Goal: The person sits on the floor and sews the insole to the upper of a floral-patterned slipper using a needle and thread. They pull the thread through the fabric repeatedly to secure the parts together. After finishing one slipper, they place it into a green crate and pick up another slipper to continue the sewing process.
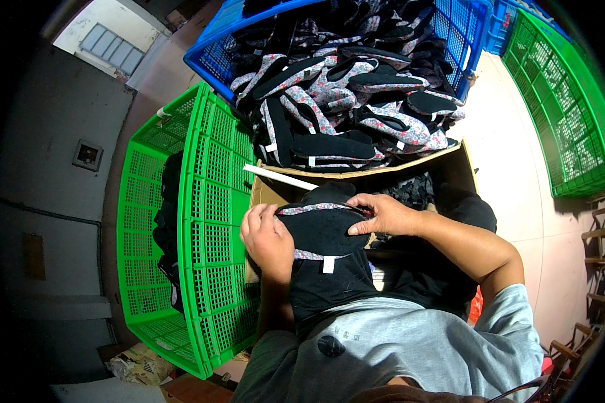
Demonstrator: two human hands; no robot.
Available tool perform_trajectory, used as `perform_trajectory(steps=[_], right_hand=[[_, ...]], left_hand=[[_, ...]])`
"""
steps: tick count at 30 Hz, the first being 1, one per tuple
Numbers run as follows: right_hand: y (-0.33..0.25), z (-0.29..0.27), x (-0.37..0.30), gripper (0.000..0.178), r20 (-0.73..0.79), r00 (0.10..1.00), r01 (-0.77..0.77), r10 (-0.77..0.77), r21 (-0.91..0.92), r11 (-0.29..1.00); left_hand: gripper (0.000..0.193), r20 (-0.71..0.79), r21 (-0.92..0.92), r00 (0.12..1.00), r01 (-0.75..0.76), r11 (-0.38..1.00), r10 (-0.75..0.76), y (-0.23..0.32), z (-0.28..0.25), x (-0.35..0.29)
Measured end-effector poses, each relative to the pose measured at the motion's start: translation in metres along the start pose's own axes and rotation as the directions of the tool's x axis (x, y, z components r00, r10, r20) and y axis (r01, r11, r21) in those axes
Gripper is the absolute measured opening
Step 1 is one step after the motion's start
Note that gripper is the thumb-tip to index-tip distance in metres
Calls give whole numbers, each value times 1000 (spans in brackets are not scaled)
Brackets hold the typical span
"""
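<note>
left hand [267,235] and right hand [386,216] both clamped on a floral-trimmed black slipper [321,232], white tag [329,264] just kinda sticking out

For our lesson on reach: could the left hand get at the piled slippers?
Probably yes: nothing covers the piled slippers ahead, though the left hand, holding another slipper, would likely need to let go.

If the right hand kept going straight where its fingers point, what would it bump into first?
The slipper, which the right hand already touches. Past that, probably the left hand, though depth is hard to judge here.
</note>
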State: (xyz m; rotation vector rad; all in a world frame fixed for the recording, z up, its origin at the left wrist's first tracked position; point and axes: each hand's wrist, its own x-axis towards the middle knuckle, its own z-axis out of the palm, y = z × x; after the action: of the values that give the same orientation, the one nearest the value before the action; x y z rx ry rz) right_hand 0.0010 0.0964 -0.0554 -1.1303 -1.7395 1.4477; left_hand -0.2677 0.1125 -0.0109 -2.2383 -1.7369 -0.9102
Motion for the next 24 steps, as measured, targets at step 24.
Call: perform_trajectory(steps=[24], right_hand=[[-2, 1, -2, 59, -30, 999, 38, -38, 0, 999]], left_hand=[[13, 263, -468, 943, -58, 882, 202, 48, 15, 13]])
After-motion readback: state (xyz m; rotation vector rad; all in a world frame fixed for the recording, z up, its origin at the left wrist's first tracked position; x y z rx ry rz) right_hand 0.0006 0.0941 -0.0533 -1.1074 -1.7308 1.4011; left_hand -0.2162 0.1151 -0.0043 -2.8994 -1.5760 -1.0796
